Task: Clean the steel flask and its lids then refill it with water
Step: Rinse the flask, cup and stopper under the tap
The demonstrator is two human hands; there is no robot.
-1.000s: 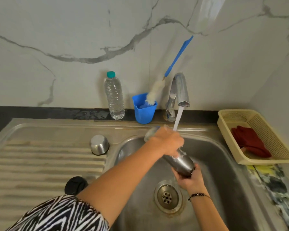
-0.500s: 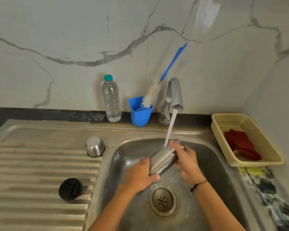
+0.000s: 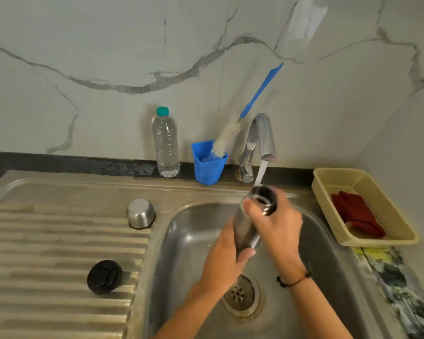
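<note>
Head view: both hands hold the steel flask (image 3: 246,231) over the sink basin (image 3: 189,241), mouth up and tilted toward the tap (image 3: 262,135). The left hand (image 3: 224,263) wraps the lower body of the flask, thumb across its front. The right hand (image 3: 278,226) grips the upper part, fingers curled round the neck just below the open mouth (edges blurred, exact finger placement unclear). A black cord bracelet (image 3: 294,280) sits on the right wrist.

The water stream (image 3: 260,173) falls from the spout to the flask's rim, directly above the right hand's fingers. Whether it enters the mouth or strikes the rim cannot be told.

Below both hands, between the forearms: the drain (image 3: 240,296).

Well to the left of the left hand, on the ribbed draining board (image 3: 47,253): the steel cup lid (image 3: 140,213), upside down, and nearer the camera the black inner lid (image 3: 104,276). They lie apart from each other.

Beyond the hands, against the wall: a plastic water bottle (image 3: 165,143), and a blue cup (image 3: 208,162) holding a bottle brush (image 3: 230,135).

To the right of the right hand: a cream basket (image 3: 333,177) with a red cloth (image 3: 355,216) inside.
</note>
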